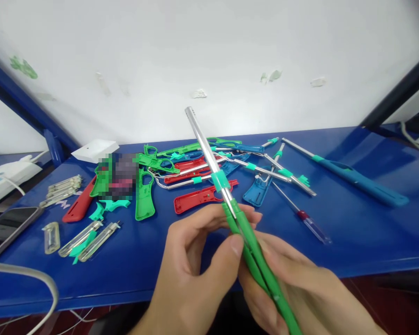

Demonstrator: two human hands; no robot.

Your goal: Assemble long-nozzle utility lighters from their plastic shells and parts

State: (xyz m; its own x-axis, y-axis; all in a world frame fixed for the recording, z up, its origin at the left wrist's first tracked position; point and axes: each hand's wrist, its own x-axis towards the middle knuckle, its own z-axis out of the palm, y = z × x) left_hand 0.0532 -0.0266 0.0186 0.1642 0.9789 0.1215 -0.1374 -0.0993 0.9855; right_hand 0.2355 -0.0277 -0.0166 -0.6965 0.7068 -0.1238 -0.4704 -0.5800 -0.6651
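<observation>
Both my hands hold a long-nosed gas lighter point(254, 239), tilted with its metal tube point(202, 142) pointing up and away. Teal tape point(219, 180) is wrapped around the tube just above the green handle. Along the handle, a dark gap shows between its two green halves. My left hand point(192, 279) curls around the upper handle, thumb pressed on its near side. My right hand point(300, 279) grips the handle lower down from the right. Behind them lies a red handle half point(202, 197) on the blue table point(125, 279).
At the right are a blue lighter point(356, 179) and a screwdriver point(314, 227). Green, red and blue handle parts and metal tubes pile up at the back middle. Clear fuel tubes point(99, 242), a phone point(12, 228) and a white cable point(38, 279) occupy the left.
</observation>
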